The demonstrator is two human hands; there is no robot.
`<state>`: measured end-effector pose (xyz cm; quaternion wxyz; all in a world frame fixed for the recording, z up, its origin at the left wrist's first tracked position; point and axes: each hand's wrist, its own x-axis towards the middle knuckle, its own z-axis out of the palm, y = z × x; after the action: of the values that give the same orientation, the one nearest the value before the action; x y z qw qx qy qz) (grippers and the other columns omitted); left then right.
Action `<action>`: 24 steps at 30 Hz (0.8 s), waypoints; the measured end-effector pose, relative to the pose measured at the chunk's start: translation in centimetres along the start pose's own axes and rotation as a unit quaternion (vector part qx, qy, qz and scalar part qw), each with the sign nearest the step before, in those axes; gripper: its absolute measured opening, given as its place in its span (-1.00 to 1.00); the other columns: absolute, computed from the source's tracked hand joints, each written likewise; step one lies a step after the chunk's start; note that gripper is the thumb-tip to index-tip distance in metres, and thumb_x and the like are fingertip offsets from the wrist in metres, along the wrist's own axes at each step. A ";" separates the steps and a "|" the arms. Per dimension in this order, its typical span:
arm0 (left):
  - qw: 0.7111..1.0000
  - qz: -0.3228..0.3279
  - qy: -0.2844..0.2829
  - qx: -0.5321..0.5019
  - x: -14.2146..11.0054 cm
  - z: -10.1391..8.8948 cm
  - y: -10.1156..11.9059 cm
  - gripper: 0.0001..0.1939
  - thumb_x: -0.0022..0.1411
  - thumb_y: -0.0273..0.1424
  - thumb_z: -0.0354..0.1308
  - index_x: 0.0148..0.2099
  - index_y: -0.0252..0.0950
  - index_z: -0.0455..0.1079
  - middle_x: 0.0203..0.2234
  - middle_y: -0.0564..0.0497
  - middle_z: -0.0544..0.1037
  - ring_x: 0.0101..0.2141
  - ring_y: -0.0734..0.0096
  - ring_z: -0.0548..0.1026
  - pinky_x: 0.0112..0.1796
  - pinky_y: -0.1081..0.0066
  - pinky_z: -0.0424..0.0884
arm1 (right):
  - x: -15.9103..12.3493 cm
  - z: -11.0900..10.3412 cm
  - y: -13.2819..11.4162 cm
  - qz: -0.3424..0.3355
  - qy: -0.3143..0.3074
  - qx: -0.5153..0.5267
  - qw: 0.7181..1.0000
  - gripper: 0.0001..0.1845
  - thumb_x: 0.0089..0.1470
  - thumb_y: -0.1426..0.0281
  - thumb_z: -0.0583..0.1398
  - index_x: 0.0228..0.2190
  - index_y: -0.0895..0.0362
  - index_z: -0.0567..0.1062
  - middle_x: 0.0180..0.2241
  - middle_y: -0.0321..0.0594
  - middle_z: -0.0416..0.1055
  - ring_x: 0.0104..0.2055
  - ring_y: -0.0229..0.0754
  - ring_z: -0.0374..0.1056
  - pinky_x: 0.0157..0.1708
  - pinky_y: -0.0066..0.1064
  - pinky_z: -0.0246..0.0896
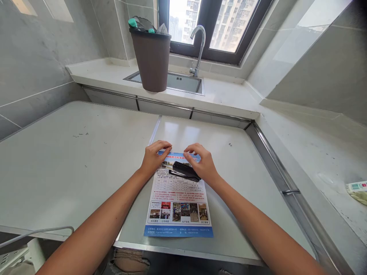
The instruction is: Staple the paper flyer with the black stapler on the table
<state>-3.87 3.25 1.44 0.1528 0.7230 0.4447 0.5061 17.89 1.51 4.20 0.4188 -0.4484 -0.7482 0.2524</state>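
Note:
A printed flyer (179, 204) with blue edges, red text and small photos lies flat on the white table (71, 160) in front of me. A black stapler (185, 170) rests on the flyer's upper part. My left hand (154, 157) pinches the flyer's top edge at the left, fingers curled together. My right hand (200, 162) pinches the same top edge at the right, its palm just beside the stapler.
A brown bin (153, 59) with bagged rubbish stands at the edge of a steel sink (183, 82) with a curved tap (198, 47) under a window. A metal rail (281, 179) divides the table from a counter on the right, where a small packet (358, 191) lies.

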 end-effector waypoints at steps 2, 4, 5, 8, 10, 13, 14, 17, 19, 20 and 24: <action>1.000 -0.011 -0.008 -0.028 0.0 0.2 -0.1 -0.86 0.33 -0.30 0.21 -0.18 -0.19 0.58 -0.21 -0.01 0.65 -0.21 0.31 0.62 -0.10 0.27 0.56 | -2.0 -0.1 0.5 -0.030 -0.077 -0.022 0.996 -0.66 0.14 0.21 0.33 -0.05 0.01 0.52 -0.06 -0.17 0.53 -0.03 -0.04 0.44 0.00 -0.20 0.33; 0.997 -0.033 -0.029 -0.067 -0.1 0.4 -0.1 -0.85 0.30 -0.28 0.24 -0.17 -0.20 0.59 -0.20 -0.02 0.66 -0.21 0.30 0.62 -0.12 0.28 0.58 | -3.3 0.0 1.2 -0.028 -0.126 -0.043 0.991 -0.54 0.09 0.26 0.37 0.03 -0.01 0.48 -0.03 -0.17 0.54 -0.03 -0.02 0.46 -0.01 -0.19 0.34; 0.994 -0.047 -0.042 -0.085 -0.1 0.5 -0.1 -0.85 0.28 -0.28 0.26 -0.17 -0.21 0.59 -0.21 -0.02 0.66 -0.21 0.30 0.62 -0.12 0.29 0.58 | -3.7 0.1 1.6 -0.022 -0.133 -0.054 0.989 -0.55 0.10 0.29 0.36 0.03 -0.01 0.48 -0.04 -0.17 0.55 -0.03 -0.02 0.47 -0.01 -0.18 0.34; 0.986 -0.067 -0.090 -0.121 -0.3 0.6 0.1 -0.83 0.26 -0.26 0.28 -0.18 -0.23 0.60 -0.27 -0.03 0.67 -0.25 0.30 0.62 -0.14 0.30 0.57 | -4.3 -0.7 2.5 -0.018 -0.136 -0.074 0.988 -0.61 0.14 0.35 0.32 0.02 0.01 0.49 -0.03 -0.16 0.55 -0.02 -0.02 0.46 0.00 -0.18 0.31; 0.982 -0.048 -0.131 -0.130 -0.4 0.6 0.2 -0.82 0.26 -0.25 0.29 -0.21 -0.23 0.61 -0.28 -0.05 0.67 -0.25 0.29 0.62 -0.15 0.30 0.57 | -4.5 -2.0 3.1 -0.024 -0.152 -0.081 0.985 -0.63 0.15 0.36 0.31 0.01 0.02 0.50 -0.06 -0.16 0.56 -0.04 -0.03 0.45 -0.03 -0.21 0.31; 0.972 -0.015 -0.201 -0.122 -0.6 0.6 0.4 -0.81 0.24 -0.24 0.31 -0.18 -0.23 0.63 -0.28 -0.07 0.69 -0.27 0.28 0.63 -0.17 0.31 0.56 | -4.8 -3.8 3.7 -0.034 -0.170 -0.094 0.980 -0.68 0.15 0.38 0.30 -0.03 0.03 0.52 -0.11 -0.17 0.57 -0.06 -0.03 0.44 -0.05 -0.23 0.29; 0.968 -0.010 -0.221 -0.117 -0.7 0.6 0.5 -0.81 0.24 -0.25 0.31 -0.15 -0.21 0.63 -0.28 -0.06 0.69 -0.27 0.28 0.64 -0.16 0.31 0.57 | -4.9 -4.2 3.9 -0.035 -0.167 -0.093 0.981 -0.68 0.15 0.38 0.29 -0.03 0.04 0.52 -0.11 -0.17 0.56 -0.06 -0.04 0.43 -0.04 -0.23 0.29; 0.959 0.013 -0.263 -0.101 -1.0 0.7 0.7 -0.83 0.27 -0.27 0.29 -0.15 -0.17 0.64 -0.25 -0.04 0.71 -0.22 0.26 0.65 -0.10 0.28 0.56 | -5.1 -4.7 4.5 -0.040 -0.151 -0.079 0.985 -0.67 0.16 0.37 0.28 -0.02 0.06 0.51 -0.10 -0.15 0.55 -0.06 -0.04 0.42 -0.03 -0.23 0.28; 0.958 0.039 -0.268 -0.091 -1.1 0.9 0.8 -0.85 0.29 -0.29 0.26 -0.18 -0.16 0.64 -0.24 -0.03 0.71 -0.20 0.26 0.65 -0.06 0.27 0.56 | -5.1 -4.6 4.7 -0.046 -0.150 -0.073 0.985 -0.69 0.18 0.36 0.27 -0.02 0.07 0.50 -0.11 -0.15 0.55 -0.07 -0.04 0.42 -0.03 -0.23 0.27; 0.959 0.050 -0.267 -0.082 -1.1 0.9 0.9 -0.85 0.30 -0.30 0.25 -0.18 -0.16 0.64 -0.24 -0.02 0.71 -0.20 0.27 0.65 -0.06 0.27 0.56 | -5.1 -4.5 4.8 -0.050 -0.151 -0.073 0.985 -0.70 0.19 0.36 0.26 -0.03 0.07 0.50 -0.12 -0.14 0.55 -0.07 -0.04 0.41 -0.03 -0.22 0.27; 0.962 0.066 -0.259 -0.048 -1.1 1.2 1.0 -0.85 0.31 -0.31 0.24 -0.15 -0.16 0.63 -0.25 0.01 0.71 -0.21 0.30 0.64 -0.07 0.27 0.55 | -5.0 -4.4 5.2 -0.070 -0.147 -0.070 0.984 -0.73 0.20 0.35 0.26 -0.05 0.08 0.49 -0.15 -0.14 0.53 -0.10 -0.04 0.38 -0.06 -0.21 0.26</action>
<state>-2.47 2.03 0.96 0.2636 0.8489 0.3160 0.3317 25.25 -0.49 0.60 0.2888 -0.3811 -0.8468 0.2329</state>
